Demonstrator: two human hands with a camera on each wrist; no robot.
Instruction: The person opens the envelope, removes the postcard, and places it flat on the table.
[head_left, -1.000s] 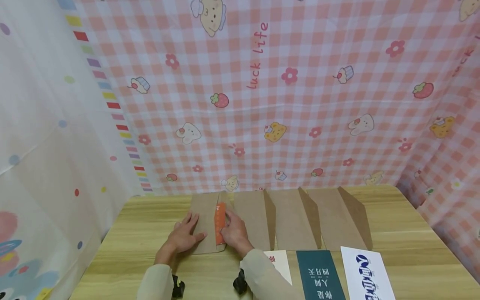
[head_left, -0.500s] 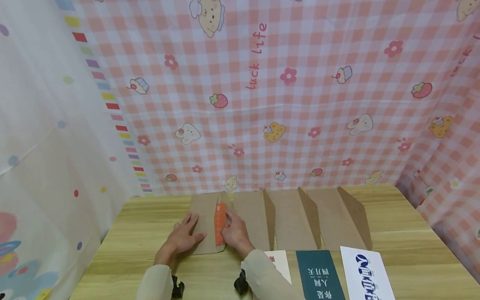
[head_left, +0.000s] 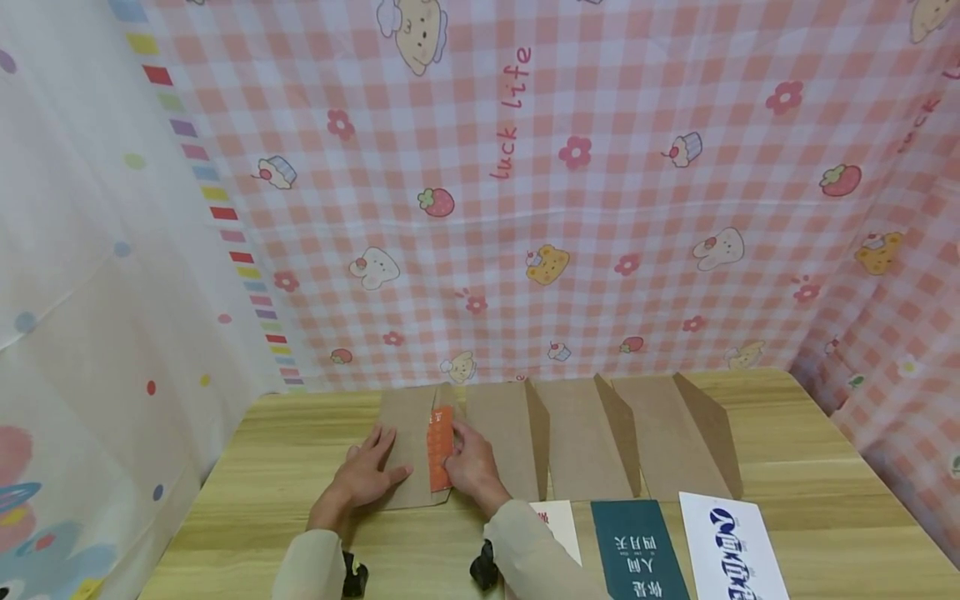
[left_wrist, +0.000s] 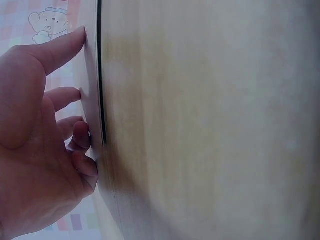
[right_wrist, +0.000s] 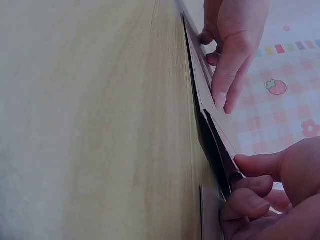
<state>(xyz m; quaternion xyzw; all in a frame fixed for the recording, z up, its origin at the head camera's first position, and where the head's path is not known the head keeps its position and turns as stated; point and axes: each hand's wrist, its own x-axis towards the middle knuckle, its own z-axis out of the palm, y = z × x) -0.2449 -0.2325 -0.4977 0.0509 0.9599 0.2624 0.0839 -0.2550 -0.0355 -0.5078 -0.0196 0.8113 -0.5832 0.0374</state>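
My left hand (head_left: 366,473) rests with spread, fairly straight fingers on the leftmost brown paper envelope (head_left: 408,410), which lies flat on the table. At that envelope's right side, an orange card with pale print (head_left: 439,450) shows as a narrow upright strip. My right hand (head_left: 474,467) pinches its right edge between thumb and fingers. In the right wrist view, the right-hand fingers (right_wrist: 255,186) hold the thin edge beside a dark gap in the envelope. The left wrist view has the left fingertips (left_wrist: 80,37) touching the envelope's surface. How much of the card sits inside is hidden.
Three more brown envelopes (head_left: 498,442) with raised flaps stand in a row to the right. Nearer me lie a cream card (head_left: 558,525), a dark green card (head_left: 637,542) and a white card (head_left: 731,542). A checked cloth (head_left: 487,250) hangs behind the wooden table (head_left: 817,500).
The visible orange strip has become slightly wider, with the right hand still at its edge. The left hand stays in place on the envelope.
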